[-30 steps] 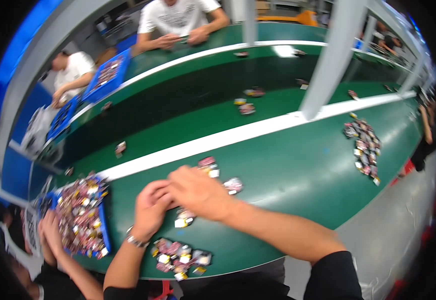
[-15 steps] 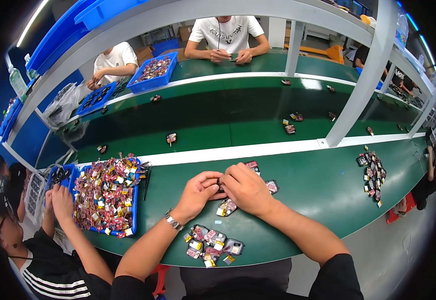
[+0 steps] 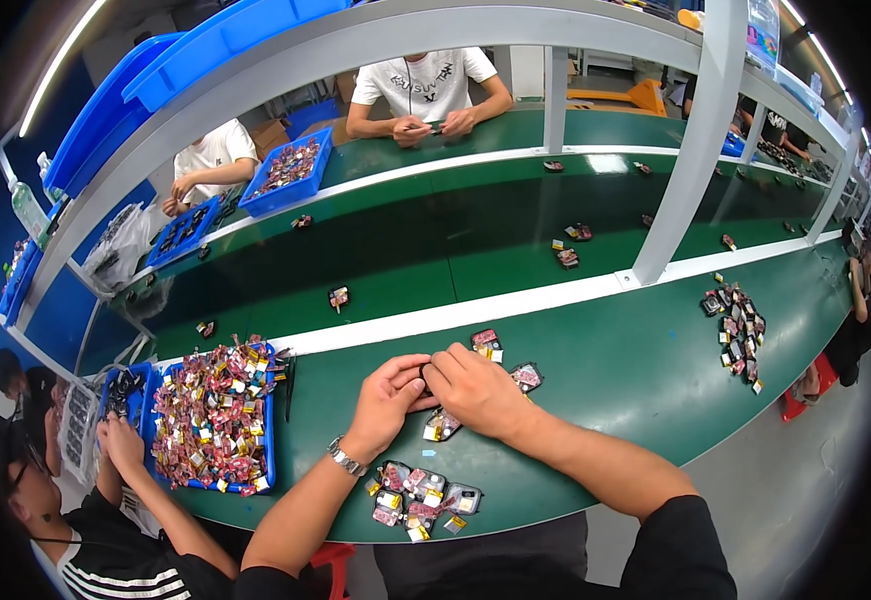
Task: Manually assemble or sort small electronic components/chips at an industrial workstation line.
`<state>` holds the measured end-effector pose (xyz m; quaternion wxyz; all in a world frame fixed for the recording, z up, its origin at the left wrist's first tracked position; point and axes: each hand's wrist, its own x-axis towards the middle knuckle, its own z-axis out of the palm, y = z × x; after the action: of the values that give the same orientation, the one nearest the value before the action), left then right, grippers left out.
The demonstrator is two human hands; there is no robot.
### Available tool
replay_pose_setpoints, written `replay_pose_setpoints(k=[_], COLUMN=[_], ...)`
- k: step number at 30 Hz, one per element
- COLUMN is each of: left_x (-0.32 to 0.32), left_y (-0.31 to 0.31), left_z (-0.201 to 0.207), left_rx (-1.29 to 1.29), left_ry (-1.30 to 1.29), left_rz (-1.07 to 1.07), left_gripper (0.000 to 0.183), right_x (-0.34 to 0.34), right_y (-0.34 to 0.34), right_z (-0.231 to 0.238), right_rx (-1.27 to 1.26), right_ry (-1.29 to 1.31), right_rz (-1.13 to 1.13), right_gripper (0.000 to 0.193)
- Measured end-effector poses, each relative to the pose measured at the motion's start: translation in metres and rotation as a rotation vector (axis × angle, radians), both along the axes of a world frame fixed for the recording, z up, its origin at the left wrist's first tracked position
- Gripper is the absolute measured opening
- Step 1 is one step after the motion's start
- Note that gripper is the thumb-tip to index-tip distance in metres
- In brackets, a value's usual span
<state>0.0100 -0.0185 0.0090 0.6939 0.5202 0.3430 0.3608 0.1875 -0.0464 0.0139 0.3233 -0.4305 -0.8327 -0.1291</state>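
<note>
Electronic modules (image 3: 424, 486) on a green worktop (image 3: 596, 370), grey post (image 3: 696, 150) behind

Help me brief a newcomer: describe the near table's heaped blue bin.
Find the near green table, then the person's left hand. Left of it stands a big blue bin heaped with reddish parts; the smaller blue bin beside it holds black parts.

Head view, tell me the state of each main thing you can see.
Left hand, fingers closed on a small dark part, mostly hidden.
Right hand, fingers bent at the same part.
Watch, fastened round the left wrist.
Large blue bin, heaped full.
Near cluster of small units, lying loose.
Right-hand pile of small units, lying loose.
</note>
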Motion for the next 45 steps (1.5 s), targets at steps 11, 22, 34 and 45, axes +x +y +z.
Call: replay_pose_setpoints(k=[11, 22, 34, 45], left_x=[-0.003, -0.002, -0.005, -0.006], left_y=[0.006, 0.001, 0.003, 0.004], left_z=[-0.008, -0.005, -0.008, -0.01], left_rx=[-0.026, 0.019, 0.073, 0.104], left_ry=[-0.096, -0.061, -0.04, -0.041], left_rz=[-0.022, 0.002, -0.021, -0.051], left_gripper=[0.03, 0.029, 0.018, 0.015], right_x=[0.013, 0.009, 0.014, 0.018], right_y=[0.004, -0.002, 0.001, 0.003], right_z=[0.004, 0.003, 0.0, 0.007], right_rx=[-0.08, -0.207, -0.521, -0.668], right_ry=[0.065, 0.185, 0.533, 0.684], right_rz=[0.142, 0.146, 0.075, 0.198], right_gripper=[0.014, 0.02, 0.016, 0.01])
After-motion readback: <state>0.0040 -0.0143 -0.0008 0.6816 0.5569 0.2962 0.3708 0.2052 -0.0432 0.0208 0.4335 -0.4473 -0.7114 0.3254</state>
